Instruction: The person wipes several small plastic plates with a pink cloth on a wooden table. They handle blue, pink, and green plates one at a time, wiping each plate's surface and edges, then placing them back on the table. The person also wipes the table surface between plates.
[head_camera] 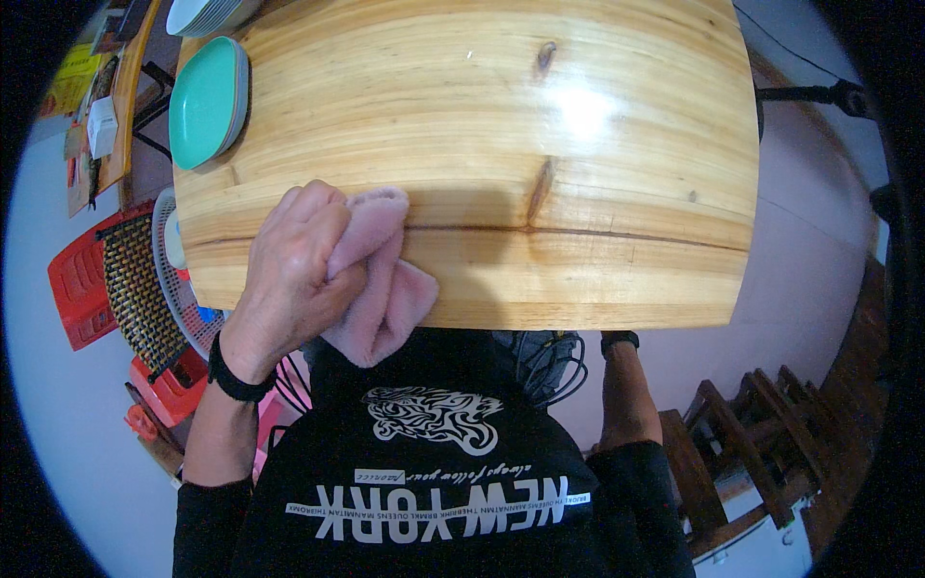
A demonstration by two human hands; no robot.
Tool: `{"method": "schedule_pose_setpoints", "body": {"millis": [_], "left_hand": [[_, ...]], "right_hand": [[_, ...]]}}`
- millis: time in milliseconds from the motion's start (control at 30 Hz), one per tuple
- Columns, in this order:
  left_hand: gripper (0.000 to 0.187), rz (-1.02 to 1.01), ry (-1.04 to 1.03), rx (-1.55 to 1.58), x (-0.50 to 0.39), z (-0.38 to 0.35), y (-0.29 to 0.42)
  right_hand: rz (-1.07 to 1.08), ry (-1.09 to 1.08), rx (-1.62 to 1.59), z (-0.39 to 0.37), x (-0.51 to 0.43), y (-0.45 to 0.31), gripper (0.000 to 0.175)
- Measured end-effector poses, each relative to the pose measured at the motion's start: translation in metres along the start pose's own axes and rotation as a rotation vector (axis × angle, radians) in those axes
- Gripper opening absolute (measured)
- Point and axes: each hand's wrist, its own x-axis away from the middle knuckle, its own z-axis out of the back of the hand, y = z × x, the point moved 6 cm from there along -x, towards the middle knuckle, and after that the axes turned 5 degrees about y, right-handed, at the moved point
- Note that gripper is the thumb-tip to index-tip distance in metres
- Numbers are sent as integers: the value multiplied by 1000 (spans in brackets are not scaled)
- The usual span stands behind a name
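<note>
My left hand [300,260] is closed around a bunched pink cloth [376,289] near the front left edge of a wooden table [462,108]. Part of the cloth hangs past the table's edge in front of my black shirt. Beyond the hand, at the table's left side, lies a stack of shallow plates with a green plate [206,105] on top. My right hand is hidden below the front edge of the table; only the forearm and a black wristband show. Light reflects off the tabletop.
White bowls [206,14] stand stacked at the far left corner. To the left are a white plastic basket [170,274], a woven chair back [141,289], a red plastic chair [79,282] and a side table [126,137] with items. Dark wooden slats [759,448] stand at the lower right.
</note>
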Motion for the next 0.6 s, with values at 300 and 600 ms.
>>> {"method": "schedule_pose_setpoints", "body": {"millis": [300,600], "left_hand": [[20,36,-44,-2,1,-1,0],[23,69,-54,-7,3,-2,-2]], "right_hand": [[-8,-22,-38,-9,0,-10,14],[-4,-29,-57,-9,0,-15,14]]}}
